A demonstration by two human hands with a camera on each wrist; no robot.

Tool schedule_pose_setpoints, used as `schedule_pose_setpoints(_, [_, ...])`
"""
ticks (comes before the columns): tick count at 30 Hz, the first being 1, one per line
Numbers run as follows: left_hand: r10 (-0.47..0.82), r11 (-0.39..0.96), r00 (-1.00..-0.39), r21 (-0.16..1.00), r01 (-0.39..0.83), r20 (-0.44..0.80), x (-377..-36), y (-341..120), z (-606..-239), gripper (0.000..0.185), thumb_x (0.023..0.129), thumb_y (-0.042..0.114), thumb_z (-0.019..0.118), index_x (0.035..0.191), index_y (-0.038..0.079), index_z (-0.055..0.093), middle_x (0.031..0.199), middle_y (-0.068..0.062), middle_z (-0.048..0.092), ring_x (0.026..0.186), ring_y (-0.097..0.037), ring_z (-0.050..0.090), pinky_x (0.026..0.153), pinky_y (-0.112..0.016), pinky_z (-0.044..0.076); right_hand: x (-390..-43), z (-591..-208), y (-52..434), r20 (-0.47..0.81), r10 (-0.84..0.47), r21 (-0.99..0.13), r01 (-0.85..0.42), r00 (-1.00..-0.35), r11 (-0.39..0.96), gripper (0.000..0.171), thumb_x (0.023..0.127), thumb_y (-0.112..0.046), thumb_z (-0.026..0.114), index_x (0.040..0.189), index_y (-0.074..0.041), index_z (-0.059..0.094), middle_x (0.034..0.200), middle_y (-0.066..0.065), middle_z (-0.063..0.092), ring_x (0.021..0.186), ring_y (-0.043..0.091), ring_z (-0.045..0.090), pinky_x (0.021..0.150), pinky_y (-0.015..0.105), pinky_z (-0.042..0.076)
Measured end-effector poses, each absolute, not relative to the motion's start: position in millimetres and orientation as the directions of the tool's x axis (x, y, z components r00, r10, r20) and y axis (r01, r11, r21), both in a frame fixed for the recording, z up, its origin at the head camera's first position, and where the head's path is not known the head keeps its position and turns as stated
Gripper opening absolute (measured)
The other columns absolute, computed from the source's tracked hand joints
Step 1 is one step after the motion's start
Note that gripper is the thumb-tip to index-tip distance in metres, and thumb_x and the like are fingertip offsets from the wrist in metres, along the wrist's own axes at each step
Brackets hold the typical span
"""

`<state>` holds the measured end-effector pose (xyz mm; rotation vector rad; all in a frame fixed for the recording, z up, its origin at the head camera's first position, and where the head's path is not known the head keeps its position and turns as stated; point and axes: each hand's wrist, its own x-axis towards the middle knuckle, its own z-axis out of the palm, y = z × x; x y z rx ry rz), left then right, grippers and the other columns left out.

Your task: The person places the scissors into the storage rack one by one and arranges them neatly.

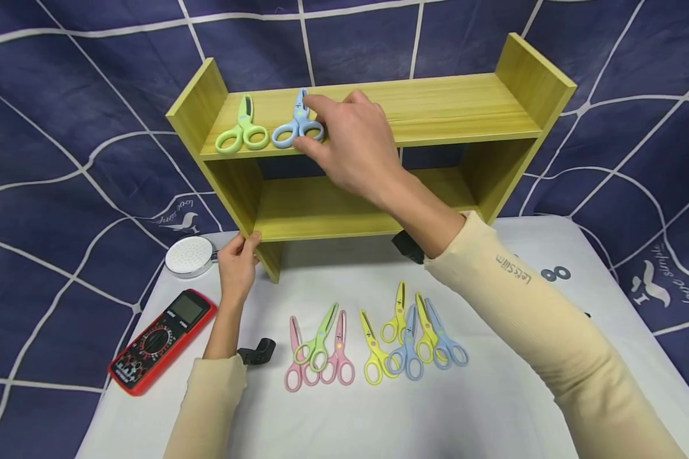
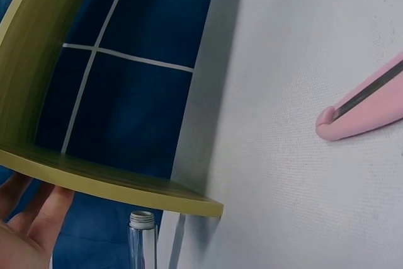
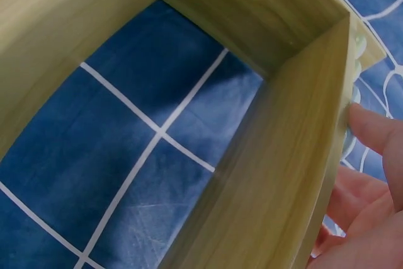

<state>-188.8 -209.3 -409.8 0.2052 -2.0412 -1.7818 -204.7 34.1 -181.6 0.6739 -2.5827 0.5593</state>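
A yellow-green wooden shelf (image 1: 436,108) stands at the back of the white table (image 1: 494,408). On its top board lie green scissors (image 1: 241,131) and, just to their right, blue scissors (image 1: 295,124). My right hand (image 1: 316,124) pinches the blue scissors, thumb under the handle rings and index finger over the blade. My left hand (image 1: 245,242) grips the shelf's lower left corner. In the left wrist view the fingers (image 2: 31,218) sit under the shelf's edge (image 2: 113,181). The right wrist view shows fingertips (image 3: 371,130) at the board's edge (image 3: 302,155).
Several pink, green, yellow and blue scissors (image 1: 373,344) lie in a row on the table in front of the shelf. A red multimeter (image 1: 161,341), a white round disc (image 1: 189,255) and a small black clip (image 1: 258,350) are at the left. Blue grid-patterned cloth surrounds the table.
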Motion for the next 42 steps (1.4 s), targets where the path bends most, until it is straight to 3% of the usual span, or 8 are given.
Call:
schedule_pose_setpoints(6, [-0.380, 0.151, -0.901, 0.975, 0.165, 0.211, -188.5, -209.7, -408.1, 0.027, 0.097, 0.014, 0.061, 0.116, -0.003, 0.070, 0.080, 0.015, 0.066, 0.073, -0.012, 0.060, 0.059, -0.018, 0.052, -200.0, -191.3, 36.2, 0.598, -0.339, -0.310, -0.599, -0.727, 0.738, 0.041, 0.094, -0.039, 0.067, 0.124, -0.011, 0.067, 0.100, 0.002, 0.067, 0.097, 0.024, 0.051, 0.084, 0.034, 0.040])
schedule_pose_setpoints(11, [-0.355, 0.145, -0.914, 0.977, 0.154, 0.196, -178.6, -201.1, -390.9, 0.030, 0.097, 0.010, 0.059, 0.120, -0.008, 0.067, 0.081, 0.016, 0.066, 0.078, -0.017, 0.062, 0.062, -0.019, 0.054, -182.4, -228.1, 42.4, 0.859, -0.188, -0.312, -0.779, -0.476, 0.544, 0.019, 0.091, -0.017, 0.070, 0.100, -0.001, 0.073, 0.092, 0.011, 0.063, 0.088, 0.029, 0.049, 0.080, 0.036, 0.039])
schedule_pose_setpoints(13, [-0.353, 0.152, -0.914, 0.976, 0.154, 0.199, -175.9, -198.7, -386.0, 0.031, 0.097, 0.012, 0.060, 0.121, -0.007, 0.066, 0.084, 0.016, 0.066, 0.082, -0.018, 0.063, 0.064, -0.019, 0.055, -169.4, -251.9, 43.4, 0.886, -0.169, -0.312, -0.825, -0.432, 0.472, 0.015, 0.088, -0.012, 0.071, 0.095, 0.001, 0.072, 0.087, 0.012, 0.061, 0.084, 0.028, 0.049, 0.077, 0.036, 0.039])
schedule_pose_setpoints(15, [-0.354, 0.159, -0.914, 0.976, 0.151, 0.199, -175.3, -197.8, -384.7, 0.032, 0.097, 0.013, 0.060, 0.122, -0.007, 0.066, 0.086, 0.015, 0.067, 0.085, -0.018, 0.063, 0.065, -0.020, 0.055, -153.6, -280.3, 43.2, 0.860, -0.191, -0.370, -0.835, -0.474, 0.407, 0.015, 0.087, -0.011, 0.072, 0.094, 0.002, 0.071, 0.086, 0.011, 0.061, 0.083, 0.025, 0.050, 0.076, 0.034, 0.040])
schedule_pose_setpoints(18, [-0.359, 0.176, -0.912, 0.974, 0.142, 0.198, -175.1, -197.9, -383.9, 0.033, 0.097, 0.015, 0.060, 0.123, -0.005, 0.066, 0.092, 0.010, 0.067, 0.089, -0.021, 0.064, 0.067, -0.020, 0.056, -128.1, -326.2, 39.9, 0.728, -0.287, -0.521, -0.775, -0.622, 0.359, 0.020, 0.087, -0.016, 0.074, 0.100, -0.001, 0.071, 0.090, 0.006, 0.061, 0.086, 0.020, 0.052, 0.076, 0.031, 0.044])
schedule_pose_setpoints(23, [-0.379, 0.193, -0.908, 0.975, 0.110, 0.178, -183.0, -205.2, -397.5, 0.034, 0.098, 0.018, 0.061, 0.127, 0.001, 0.066, 0.108, -0.009, 0.067, 0.097, -0.025, 0.064, 0.070, -0.021, 0.057, -91.8, -392.2, 27.9, 0.393, -0.480, -0.646, -0.607, -0.784, 0.463, 0.034, 0.090, -0.029, 0.073, 0.115, -0.007, 0.068, 0.099, -0.001, 0.057, 0.090, 0.012, 0.052, 0.076, 0.026, 0.046])
schedule_pose_setpoints(31, [-0.370, 0.190, -0.909, 0.974, 0.127, 0.191, -190.8, -209.6, -410.6, 0.035, 0.098, 0.025, 0.063, 0.125, 0.005, 0.068, 0.105, -0.004, 0.068, 0.093, -0.016, 0.064, 0.069, -0.018, 0.056, -70.1, -457.1, 16.9, 0.039, -0.602, -0.599, -0.501, -0.798, 0.625, 0.053, 0.088, -0.041, 0.074, 0.129, -0.010, 0.062, 0.088, -0.002, 0.051, 0.069, 0.005, 0.040, 0.052, 0.017, 0.036])
schedule_pose_setpoints(42, [-0.380, 0.170, -0.907, 0.978, 0.121, 0.178, -182.5, -202.9, -396.3, 0.030, 0.097, 0.016, 0.061, 0.118, -0.005, 0.069, 0.085, 0.013, 0.065, 0.082, -0.018, 0.061, 0.064, -0.018, 0.053, -69.9, -468.9, 11.5, -0.023, -0.631, -0.479, -0.546, -0.775, 0.687, 0.062, 0.086, -0.047, 0.074, 0.136, -0.014, 0.058, 0.085, -0.005, 0.050, 0.070, 0.005, 0.042, 0.048, 0.018, 0.036])
